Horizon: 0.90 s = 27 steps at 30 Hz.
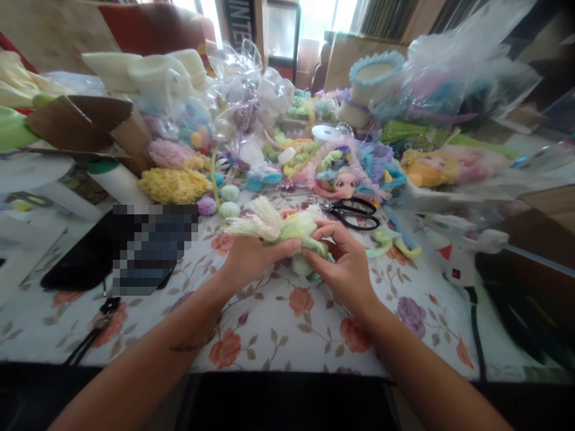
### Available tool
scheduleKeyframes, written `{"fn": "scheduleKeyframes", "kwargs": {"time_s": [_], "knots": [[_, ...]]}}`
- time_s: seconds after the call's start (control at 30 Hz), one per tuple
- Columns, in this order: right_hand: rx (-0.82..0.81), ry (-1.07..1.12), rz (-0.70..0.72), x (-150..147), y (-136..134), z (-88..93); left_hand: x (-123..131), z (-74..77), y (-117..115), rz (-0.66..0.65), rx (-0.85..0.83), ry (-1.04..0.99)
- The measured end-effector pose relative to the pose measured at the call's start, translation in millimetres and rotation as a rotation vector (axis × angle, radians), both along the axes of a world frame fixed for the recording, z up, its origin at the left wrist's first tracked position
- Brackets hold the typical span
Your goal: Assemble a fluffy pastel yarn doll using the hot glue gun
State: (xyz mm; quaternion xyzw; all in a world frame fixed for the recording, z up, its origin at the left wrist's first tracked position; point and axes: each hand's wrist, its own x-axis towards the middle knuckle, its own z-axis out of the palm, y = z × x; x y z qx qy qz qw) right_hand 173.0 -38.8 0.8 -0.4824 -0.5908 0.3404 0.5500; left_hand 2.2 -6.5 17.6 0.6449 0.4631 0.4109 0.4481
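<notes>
Over the flowered tablecloth [278, 335], my left hand [251, 260] and my right hand [341, 263] grip a soft pale green fabric bundle [296, 230] with cream, fringed yarn-like strands on its left side. My left thumb presses across the front of it, while its other fingers are mostly hidden behind. The right thumb and fingers pinch the bundle's right side. Just beyond my right hand lie scissors [353, 212] with black handles. A pale green and yellow fabric strip [395, 242] rests to the right.
At left are a black phone [81, 254] and a cardboard box [85, 129]. Small pastel balls [230, 209] and a yellow fluffy piece [177, 184] sit further back. A white glue gun [467, 245] with a black cord is at right. Plastic-wrapped dolls [431, 164] and trims fill the back.
</notes>
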Motion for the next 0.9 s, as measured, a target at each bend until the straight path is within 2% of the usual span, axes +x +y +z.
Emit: {"fn": "scheduleKeyframes", "kwargs": {"time_s": [0.2, 0.33, 0.53, 0.7, 0.9], "knots": [[-0.037, 0.022, -0.022, -0.3, 0.2, 1.2, -2.1, -1.9, 1.4, 0.027, -0.088, -0.013], [-0.077, 0.067, -0.035, 0.5, 0.8, 1.1, -1.7, 1.1, 0.8, -0.002, -0.098, -0.019], [-0.119, 0.151, -0.031, 1.8, 1.5, 1.3, -6.9, 3.2, 0.1, 0.076, -0.167, 0.077], [-0.119, 0.149, -0.059, 1.7, 1.7, 1.5, -12.0, 3.4, 1.3, 0.030, -0.193, 0.114], [-0.115, 0.143, -0.053, 2.0, 1.5, 0.8, -12.9, 3.3, 1.4, 0.034, -0.185, 0.154]]}}
